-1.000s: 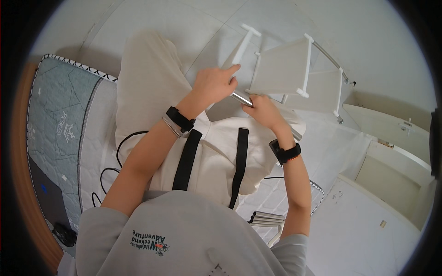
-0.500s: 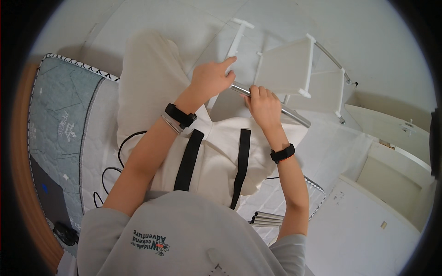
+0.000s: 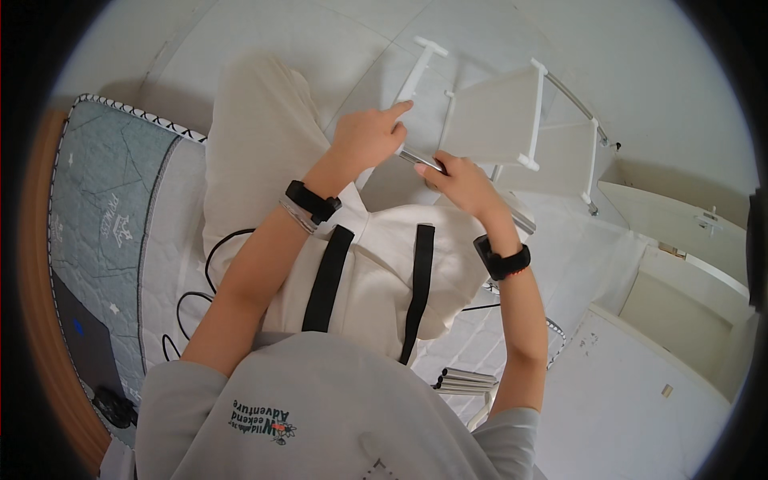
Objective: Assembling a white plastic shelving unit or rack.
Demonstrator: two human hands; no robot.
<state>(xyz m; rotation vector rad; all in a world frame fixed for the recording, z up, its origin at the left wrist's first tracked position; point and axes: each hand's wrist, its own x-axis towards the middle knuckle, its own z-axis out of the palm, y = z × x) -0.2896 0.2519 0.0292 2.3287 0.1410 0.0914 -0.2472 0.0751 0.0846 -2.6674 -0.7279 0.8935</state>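
A home bedroom: a quilted grey-green mattress (image 3: pixel 104 232) with a wooden edge lies at nine o'clock, pale tiled floor (image 3: pixel 264 40) spreads toward twelve, and white furniture panels (image 3: pixel 680 320) stand at three to four o'clock beside a half-built white shelf rack (image 3: pixel 512 120).

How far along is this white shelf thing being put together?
Partly built, it seems. Two white shelf panels already sit joined to metal rods. Right now the left hand and right hand both grip another metal rod at the rack's near edge. More loose rods lie by the person's side, so some pieces probably remain unfitted.
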